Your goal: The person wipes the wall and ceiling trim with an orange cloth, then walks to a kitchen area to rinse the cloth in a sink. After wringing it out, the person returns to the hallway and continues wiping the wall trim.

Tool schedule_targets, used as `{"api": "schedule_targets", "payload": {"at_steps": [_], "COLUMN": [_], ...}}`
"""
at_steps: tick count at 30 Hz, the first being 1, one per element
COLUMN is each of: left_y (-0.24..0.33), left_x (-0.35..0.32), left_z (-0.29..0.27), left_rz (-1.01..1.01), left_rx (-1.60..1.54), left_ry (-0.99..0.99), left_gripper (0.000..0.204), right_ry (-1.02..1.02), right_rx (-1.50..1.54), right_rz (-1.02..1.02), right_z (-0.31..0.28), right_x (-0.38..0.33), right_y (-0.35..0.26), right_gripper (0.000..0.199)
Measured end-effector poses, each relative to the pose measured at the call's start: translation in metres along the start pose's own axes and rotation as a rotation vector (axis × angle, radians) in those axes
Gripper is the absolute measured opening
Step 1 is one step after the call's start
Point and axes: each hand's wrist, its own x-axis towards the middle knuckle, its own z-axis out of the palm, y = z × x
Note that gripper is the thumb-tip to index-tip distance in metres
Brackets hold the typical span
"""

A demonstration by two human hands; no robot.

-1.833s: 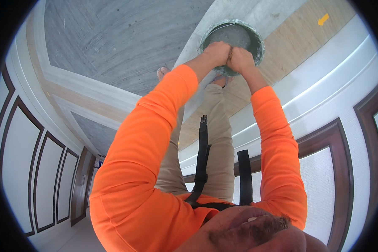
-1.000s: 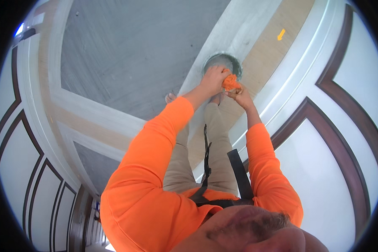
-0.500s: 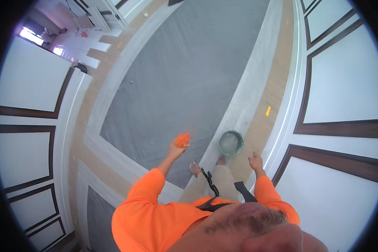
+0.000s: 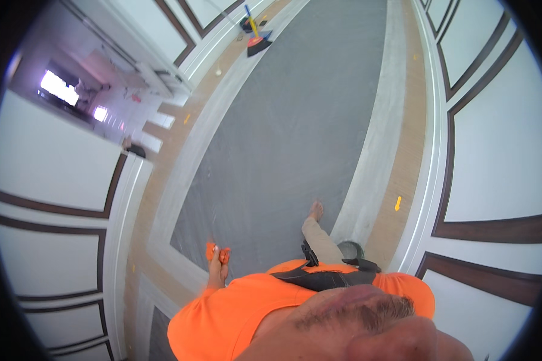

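White wall panels [image 4: 54, 165] with brown trim, far left; left hand [image 4: 216, 266] closed round an orange cloth [image 4: 224, 256], which bulges out on both sides of the fingers, over the grey floor [image 4: 283, 150] near its pale border; broom [image 4: 258, 47] well ahead, dark bristles on the floor; one bare foot [image 4: 317, 209] on the grey; green bucket [image 4: 359, 246] beside the trouser leg [image 4: 323, 242], partly hidden by a black strap [image 4: 362, 263]; yellow arrow [image 4: 398, 204] on the tan strip; right hand out of view, cannot tell its grip
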Motion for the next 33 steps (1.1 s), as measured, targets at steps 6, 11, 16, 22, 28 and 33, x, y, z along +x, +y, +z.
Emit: {"api": "schedule_targets", "payload": {"at_steps": [6,11,16,22,28,33], "left_y": [0.078,0.085,0.089,0.111,0.167,0.16], "left_x": [0.083,0.2,0.334,0.507,0.68,0.819], "left_z": [0.149,0.251,0.303,0.514,0.769,0.932], "left_rz": [0.013,-0.033,-0.021,-0.131,-0.18,-0.152], "left_rx": [0.011,-0.013,0.058,0.093,0.14,0.173], "left_ry": [0.179,0.187,0.072,-0.046,-0.254,-0.398], "left_gripper": [0.024,0.032,0.037,0.038,0.033,0.033], "right_ry": [0.681,0.54,0.588,0.407,0.17,0.135], "right_rx": [0.155,0.438,0.579,0.22,0.416,0.518], "right_rz": [-0.429,-0.488,-0.507,-0.097,0.147,0.227], "right_z": [-0.301,-0.542,-0.667,-0.649,-0.627,-0.698], "right_x": [0.086,0.077,0.123,0.219,0.221,0.296], "right_y": [-0.238,-0.395,-0.47,-0.324,-0.289,-0.311], "right_gripper": [0.051,0.052,0.052,0.057,0.054,0.048]}}
